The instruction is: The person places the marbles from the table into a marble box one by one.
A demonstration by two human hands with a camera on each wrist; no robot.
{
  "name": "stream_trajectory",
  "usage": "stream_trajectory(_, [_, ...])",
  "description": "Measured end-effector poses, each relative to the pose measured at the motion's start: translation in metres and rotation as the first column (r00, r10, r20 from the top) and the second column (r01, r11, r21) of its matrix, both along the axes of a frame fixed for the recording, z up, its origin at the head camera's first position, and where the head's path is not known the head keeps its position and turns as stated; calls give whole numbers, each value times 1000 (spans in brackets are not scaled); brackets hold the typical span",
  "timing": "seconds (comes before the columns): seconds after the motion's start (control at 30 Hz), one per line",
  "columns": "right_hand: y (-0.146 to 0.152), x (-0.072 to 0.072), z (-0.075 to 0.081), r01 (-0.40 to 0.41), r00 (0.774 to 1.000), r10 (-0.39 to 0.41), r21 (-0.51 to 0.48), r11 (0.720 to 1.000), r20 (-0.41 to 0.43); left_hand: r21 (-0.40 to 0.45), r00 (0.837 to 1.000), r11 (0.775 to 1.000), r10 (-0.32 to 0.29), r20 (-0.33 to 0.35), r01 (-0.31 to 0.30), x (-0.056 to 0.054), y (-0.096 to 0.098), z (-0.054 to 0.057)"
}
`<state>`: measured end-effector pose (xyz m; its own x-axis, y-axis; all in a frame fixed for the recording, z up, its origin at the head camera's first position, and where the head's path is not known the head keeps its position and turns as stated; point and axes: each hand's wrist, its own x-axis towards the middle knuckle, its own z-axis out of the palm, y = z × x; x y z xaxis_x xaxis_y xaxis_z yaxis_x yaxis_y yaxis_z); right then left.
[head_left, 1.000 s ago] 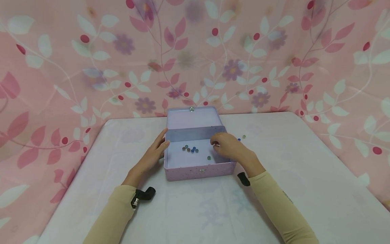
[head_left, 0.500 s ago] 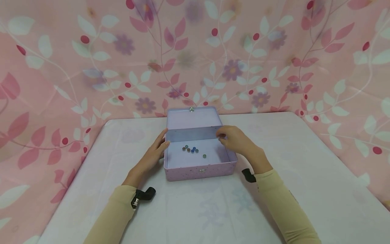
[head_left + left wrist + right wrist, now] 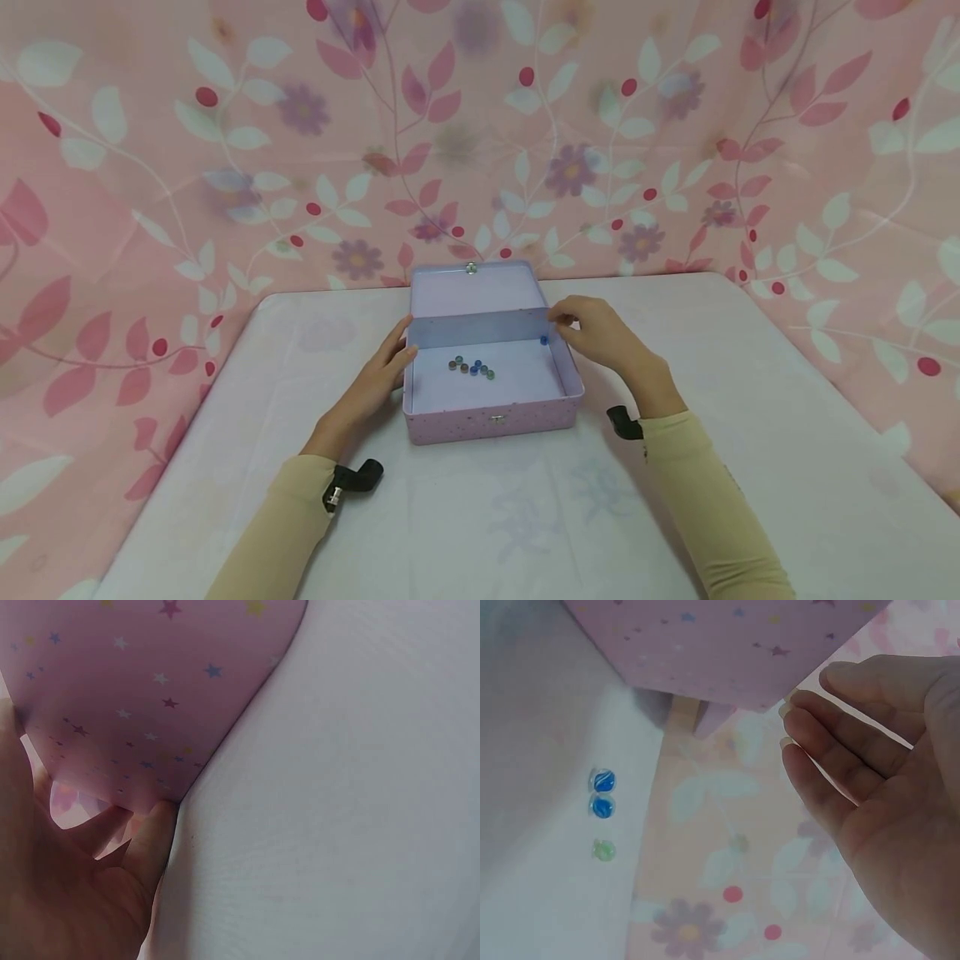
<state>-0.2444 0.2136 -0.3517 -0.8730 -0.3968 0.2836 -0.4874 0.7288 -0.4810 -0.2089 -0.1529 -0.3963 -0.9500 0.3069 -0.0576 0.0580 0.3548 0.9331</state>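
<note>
A lilac tin box with small printed stars stands with its hinged lid raised at the back. Several glass marbles lie clustered on its floor. A single blue marble shows by the back right corner inside. My left hand rests along the box's left side, thumb near the rim and fingers extended against the wall. By the back right corner is my right hand, its fingertips right at the rim. The right wrist view shows nothing between its loosely bent fingers.
On the white cloth right of the box lie two blue marbles and a green marble; the right hand hides them in the head view. A pink floral curtain hangs behind the white-covered table.
The right hand has moved from inside the box to its back right rim. A blue marble now shows inside there. The green marble has rolled left to the cluster. The left hand stays put.
</note>
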Motion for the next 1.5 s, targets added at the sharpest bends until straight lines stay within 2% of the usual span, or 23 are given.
stream_trajectory(0.33, [19, -10, -12, 88, 994, -91, 48, 995, 61, -2, 1000, 1000, 7, 18, -7, 1, 1, 1])
stream_trajectory(0.57, [28, -18, -23, 118, 990, -123, 84, 989, 62, -2, 1000, 1000, 3, 22, -3, 2, 0, 2])
stream_trajectory(1.03, [32, -26, -39, 114, 985, -138, 209, 971, 105, -6, 1000, 1000, 6, 20, -5, 3, 1, 5])
stream_trajectory(1.23, [31, -28, -43, 107, 977, -149, 251, 962, 155, -8, 1000, 1000, 2, 20, -2, 3, 0, 6])
stream_trajectory(1.37, [31, -26, -46, 101, 971, -154, 269, 958, 183, 11, 1000, 1000, -4, 26, 3, -1, -1, 1])
stream_trajectory(1.5, [31, -22, -49, 92, 968, -153, 281, 955, 200, 30, 1000, 1000, 3, 20, -3, -11, -3, -14])
